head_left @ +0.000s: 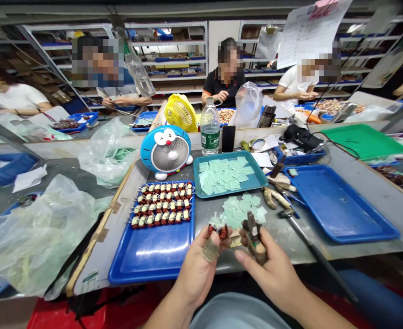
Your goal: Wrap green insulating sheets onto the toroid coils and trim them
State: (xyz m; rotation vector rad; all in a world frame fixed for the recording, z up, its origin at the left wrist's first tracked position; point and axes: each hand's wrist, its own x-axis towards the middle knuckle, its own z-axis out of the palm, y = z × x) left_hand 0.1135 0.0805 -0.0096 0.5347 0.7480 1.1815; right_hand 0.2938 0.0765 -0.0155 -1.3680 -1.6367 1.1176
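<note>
My left hand [201,269], with tape wrapped around a finger, pinches a small copper-wound coil [219,231] with a pale green paper scrap at its top. My right hand [266,267] grips small brown-handled pliers [254,240], their jaws right beside the coil. Just ahead of my hands lie loose pale green paper squares [242,209]. Farther ahead, a teal tray [230,189] holds a pile of similar squares. To the left, a blue tray [153,256] carries rows of finished-looking coils [160,205].
A large blue tray [338,203] sits to the right, beside more hand tools [276,194]. A Doraemon-shaped fan [166,151], water bottle [210,130] and phone [228,138] stand beyond the trays. Plastic bags [33,237] lie to the left. Several co-workers sit across the bench.
</note>
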